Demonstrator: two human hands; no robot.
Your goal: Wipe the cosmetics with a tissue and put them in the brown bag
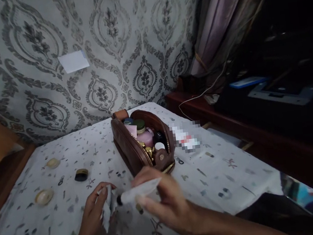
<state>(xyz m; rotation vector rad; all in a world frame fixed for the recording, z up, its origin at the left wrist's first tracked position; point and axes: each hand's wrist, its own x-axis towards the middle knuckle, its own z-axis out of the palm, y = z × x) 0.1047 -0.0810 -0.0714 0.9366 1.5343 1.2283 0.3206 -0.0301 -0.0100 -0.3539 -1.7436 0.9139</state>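
My left hand (94, 205), with a dark band on the wrist, pinches a crumpled white tissue (108, 209). In my right hand (168, 201) is a white squeeze tube (138, 192), its black cap (119, 200) pointing left at the tissue, close to it. Both hands are above the table's patterned cloth, in front of a brown toiletry bag (129, 150). The bag lies unzipped and holds several items, among them a green-lidded jar (139, 126), a pink container (145, 137) and a white cap (159, 146).
Left on the cloth (71, 210) are a black-and-gold lid (81, 174) and two pale round pieces, one nearer (44, 197), one farther (52, 163). A blurred-out item (187, 136) lies right of the bag. Beyond the right edge stands dark red furniture (232, 135) with a white cable.
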